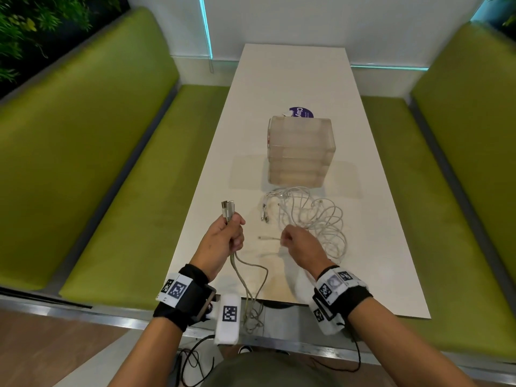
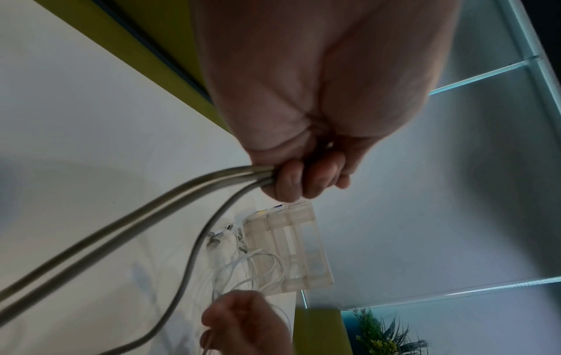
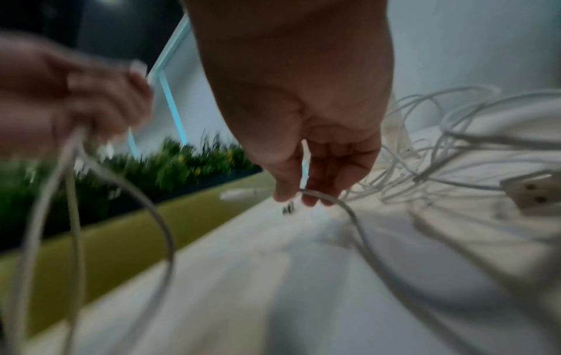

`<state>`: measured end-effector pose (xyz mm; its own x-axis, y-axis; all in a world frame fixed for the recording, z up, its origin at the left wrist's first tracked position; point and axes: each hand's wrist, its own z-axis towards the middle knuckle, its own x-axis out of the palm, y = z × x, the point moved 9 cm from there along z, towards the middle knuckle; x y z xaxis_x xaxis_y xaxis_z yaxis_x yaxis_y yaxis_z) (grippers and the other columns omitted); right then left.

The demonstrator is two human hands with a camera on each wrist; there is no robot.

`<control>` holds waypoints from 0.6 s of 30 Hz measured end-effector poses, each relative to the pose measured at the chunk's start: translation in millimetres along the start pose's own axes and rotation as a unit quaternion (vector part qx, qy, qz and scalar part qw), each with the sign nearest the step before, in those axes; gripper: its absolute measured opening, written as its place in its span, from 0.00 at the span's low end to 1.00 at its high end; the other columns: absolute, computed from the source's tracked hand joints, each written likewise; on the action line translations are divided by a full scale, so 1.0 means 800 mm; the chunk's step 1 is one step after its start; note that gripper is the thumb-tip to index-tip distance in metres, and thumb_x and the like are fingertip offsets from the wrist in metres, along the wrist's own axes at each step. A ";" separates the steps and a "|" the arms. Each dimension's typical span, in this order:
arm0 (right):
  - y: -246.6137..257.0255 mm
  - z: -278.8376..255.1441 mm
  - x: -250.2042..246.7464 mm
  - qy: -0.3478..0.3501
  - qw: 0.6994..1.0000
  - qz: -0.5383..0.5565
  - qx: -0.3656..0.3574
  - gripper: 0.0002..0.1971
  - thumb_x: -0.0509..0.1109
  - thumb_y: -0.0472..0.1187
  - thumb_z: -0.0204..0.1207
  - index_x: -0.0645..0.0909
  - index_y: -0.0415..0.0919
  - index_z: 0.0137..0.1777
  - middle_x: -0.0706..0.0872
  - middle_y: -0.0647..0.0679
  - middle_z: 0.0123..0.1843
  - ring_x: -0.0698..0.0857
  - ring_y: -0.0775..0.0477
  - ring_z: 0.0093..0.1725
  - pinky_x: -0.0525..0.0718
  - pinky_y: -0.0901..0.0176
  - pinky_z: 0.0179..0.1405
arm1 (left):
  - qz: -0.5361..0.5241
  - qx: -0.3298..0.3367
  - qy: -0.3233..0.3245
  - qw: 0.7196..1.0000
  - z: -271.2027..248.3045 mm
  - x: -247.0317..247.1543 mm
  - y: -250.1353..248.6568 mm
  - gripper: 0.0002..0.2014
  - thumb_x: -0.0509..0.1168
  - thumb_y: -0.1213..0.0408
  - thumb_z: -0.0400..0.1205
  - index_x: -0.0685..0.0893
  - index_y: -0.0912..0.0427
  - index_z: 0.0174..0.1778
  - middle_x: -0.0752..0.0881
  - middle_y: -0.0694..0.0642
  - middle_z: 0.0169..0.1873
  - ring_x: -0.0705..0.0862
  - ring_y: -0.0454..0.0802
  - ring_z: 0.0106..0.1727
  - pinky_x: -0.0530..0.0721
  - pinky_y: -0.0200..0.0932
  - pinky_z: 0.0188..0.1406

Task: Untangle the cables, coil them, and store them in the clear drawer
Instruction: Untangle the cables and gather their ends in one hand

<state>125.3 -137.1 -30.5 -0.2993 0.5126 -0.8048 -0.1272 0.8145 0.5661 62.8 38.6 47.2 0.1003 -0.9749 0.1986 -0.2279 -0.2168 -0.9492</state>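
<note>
Cables point(image 1: 312, 216) lie in a loose white tangle on the white table point(image 1: 293, 79), just in front of the clear drawer point(image 1: 301, 152), which is a small stack of frosted drawers, all looking closed. From this tangle one thin white cable point(image 1: 269, 238) runs out toward the person's left, with its small plug end lying free on the table, so its long axis goes across the table from side to side. The right hand point(image 1: 300, 244) is directly at this cable: the right wrist view shows thumb and fingertips point(image 3: 283, 194) pinching the cord just behind the plug, the other fingers loosely curled. The tangle itself lies to the far right of this hand, almost touching it. The left hand point(image 1: 224, 238) is raised near the table's left edge and is clenched around a separate bundle of grey cables point(image 1: 248, 275); their plugs point(image 1: 227, 209) stand up above the fist, and the cords hang down past the table's near edge. I judge that the next move depends on this: the pinched cable should be drawn to the left, along its own length and away from the tangle, and the right hand is clearly the nearer one. If it is pulled sharply, the loops may tighten or drag the whole tangle.
</note>
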 end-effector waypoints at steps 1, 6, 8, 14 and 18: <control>0.004 -0.007 -0.010 -0.001 0.992 0.123 0.017 0.04 0.64 0.36 0.79 0.79 0.44 0.44 0.87 0.47 0.43 0.84 0.48 0.43 0.76 0.58 0.40 | -0.003 -0.001 -0.011 1.000 0.001 -0.002 0.002 0.12 0.53 0.62 0.88 0.76 0.59 0.42 0.71 0.49 0.26 0.67 0.46 0.29 0.67 0.36 0.28; 0.073 -0.039 -0.057 0.035 0.917 0.396 -0.037 0.02 0.68 0.34 0.78 0.81 0.36 0.47 0.89 0.45 0.35 0.84 0.52 0.31 0.78 0.67 0.33 | 0.005 0.018 -0.034 0.999 0.008 0.012 0.005 0.13 0.52 0.64 0.89 0.80 0.61 0.47 0.90 0.59 0.50 0.85 0.46 0.41 0.82 0.37 0.41; 0.095 -0.044 -0.055 0.071 0.905 0.415 -0.062 0.04 0.67 0.31 0.78 0.82 0.29 0.48 0.89 0.47 0.41 0.83 0.55 0.29 0.78 0.68 0.32 | -0.014 0.021 -0.015 1.000 0.009 0.030 0.004 0.13 0.51 0.64 0.89 0.81 0.64 0.51 0.89 0.61 0.53 0.89 0.53 0.49 0.85 0.42 0.48; 0.098 -0.044 -0.048 0.070 0.873 0.482 -0.041 0.05 0.67 0.29 0.79 0.83 0.29 0.44 0.88 0.50 0.36 0.82 0.57 0.28 0.79 0.69 0.32 | -0.059 0.018 0.007 0.998 0.003 0.056 0.002 0.15 0.52 0.64 0.89 0.84 0.61 0.49 0.89 0.63 0.53 0.84 0.53 0.41 0.83 0.47 0.41; 0.096 -0.046 -0.046 0.074 0.866 0.494 -0.030 0.07 0.67 0.32 0.80 0.83 0.26 0.47 0.86 0.50 0.29 0.80 0.56 0.28 0.77 0.70 0.30 | -0.119 0.006 0.010 0.993 0.001 0.055 0.006 0.15 0.52 0.64 0.88 0.84 0.61 0.48 0.86 0.64 0.61 0.84 0.55 0.47 0.85 0.45 0.41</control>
<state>91.4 -103.0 49.1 -0.4071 0.9071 0.1066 0.2122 -0.0196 0.9770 67.1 -4.9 51.2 0.1303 -0.8974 0.4216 -0.1892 -0.4399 -0.8779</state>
